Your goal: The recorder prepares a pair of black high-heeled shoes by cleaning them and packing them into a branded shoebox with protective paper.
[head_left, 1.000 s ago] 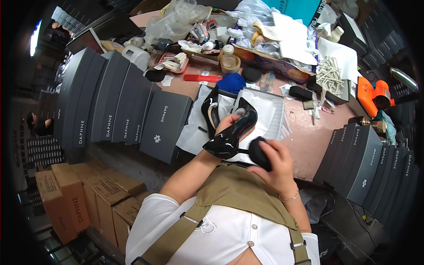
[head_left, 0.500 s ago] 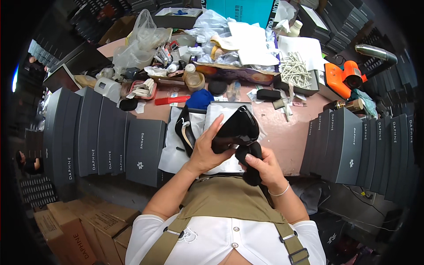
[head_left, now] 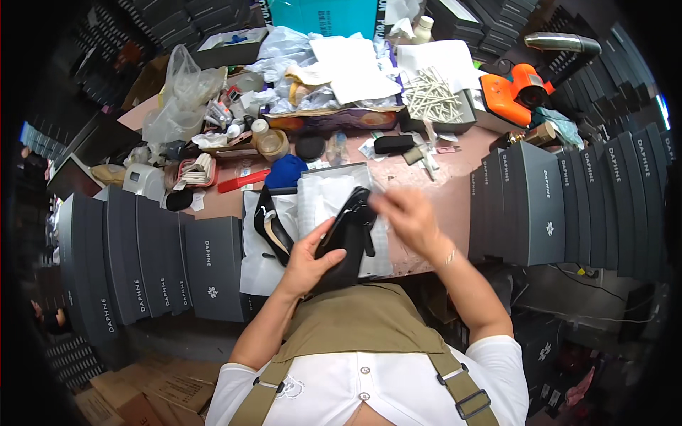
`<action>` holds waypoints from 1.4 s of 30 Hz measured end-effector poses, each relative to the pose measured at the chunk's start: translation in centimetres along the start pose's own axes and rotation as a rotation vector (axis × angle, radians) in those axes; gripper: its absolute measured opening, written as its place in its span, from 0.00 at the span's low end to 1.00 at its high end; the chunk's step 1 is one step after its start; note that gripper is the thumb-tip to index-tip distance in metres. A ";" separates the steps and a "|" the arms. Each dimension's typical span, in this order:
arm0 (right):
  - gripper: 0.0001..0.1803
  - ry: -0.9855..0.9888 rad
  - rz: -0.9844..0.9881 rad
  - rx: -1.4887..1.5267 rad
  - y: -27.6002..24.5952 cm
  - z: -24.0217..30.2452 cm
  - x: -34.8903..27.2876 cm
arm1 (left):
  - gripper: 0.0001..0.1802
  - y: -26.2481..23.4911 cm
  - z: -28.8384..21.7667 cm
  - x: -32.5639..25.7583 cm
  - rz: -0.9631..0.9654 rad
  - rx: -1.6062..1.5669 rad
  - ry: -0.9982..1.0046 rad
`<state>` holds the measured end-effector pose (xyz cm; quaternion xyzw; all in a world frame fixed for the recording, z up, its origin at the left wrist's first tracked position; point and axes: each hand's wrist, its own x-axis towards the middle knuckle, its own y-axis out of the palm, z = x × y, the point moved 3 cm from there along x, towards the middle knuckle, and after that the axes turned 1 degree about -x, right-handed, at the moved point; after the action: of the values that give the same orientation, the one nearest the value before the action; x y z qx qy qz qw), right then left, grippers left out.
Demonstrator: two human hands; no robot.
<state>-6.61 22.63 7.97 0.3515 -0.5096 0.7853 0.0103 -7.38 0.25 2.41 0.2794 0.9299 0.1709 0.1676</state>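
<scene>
My left hand (head_left: 307, 264) is closed around a glossy black high-heeled shoe (head_left: 353, 216), held tilted above an open shoe box. At the shoe's upper right end is my right hand (head_left: 410, 219), its fingers smeared by motion. Whether that hand holds anything does not show. Another black pump (head_left: 273, 231) with a beige insole lies on white tissue paper (head_left: 257, 273) to the left. White lining fills the open shoe box (head_left: 334, 170) beneath my hands. Dark matte material lies along the held shoe's lower part, and I cannot make out its kind.
Grey shoe boxes stand in rows at left (head_left: 156, 259) and right (head_left: 543, 213). Behind lie a blue cloth (head_left: 285, 171), a red tool (head_left: 241, 182), a glass bottle (head_left: 271, 144), a box of white sticks (head_left: 462, 126) and an orange device (head_left: 506, 99).
The shoe has turned and shifted slightly left in my left hand. My right hand has risen to its upper end; the black cloth-like thing it held no longer shows clearly. My view has swung right.
</scene>
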 end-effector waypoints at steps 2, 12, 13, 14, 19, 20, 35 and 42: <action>0.15 0.149 -0.039 -0.073 0.2 -3.1 0.4 | 0.37 -0.3 -0.4 -0.3 -0.064 0.080 0.030; 0.16 0.506 -0.006 0.197 1.8 -6.1 -3.1 | 0.36 -1.1 -1.1 -2.2 -0.123 0.201 -0.043; 0.16 0.527 -0.010 0.263 2.0 -5.4 -3.2 | 0.36 -1.2 -1.3 -2.2 -0.127 0.183 -0.046; 0.15 0.549 -0.015 0.330 2.5 -4.5 -3.2 | 0.36 -0.8 -1.5 -2.3 -0.132 0.158 -0.047; 0.15 0.865 -0.071 0.711 4.5 -2.4 -5.1 | 0.36 -0.1 -1.8 -2.7 -0.103 0.000 -0.134; 0.16 0.838 -0.091 0.736 4.5 -1.9 -5.0 | 0.36 0.0 -1.7 -2.8 -0.099 -0.020 -0.148; 0.40 0.860 -0.051 1.198 3.4 3.5 -3.2 | 0.37 1.4 -0.6 -3.6 -0.069 0.074 -0.131; 0.25 0.907 -0.015 1.216 4.1 4.4 -3.5 | 0.36 1.5 0.5 -4.3 -0.080 0.033 -0.127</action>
<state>-3.14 18.34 3.81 -0.0586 0.0694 0.9954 0.0287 -3.07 -0.91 3.49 0.2549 0.9304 0.1306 0.2285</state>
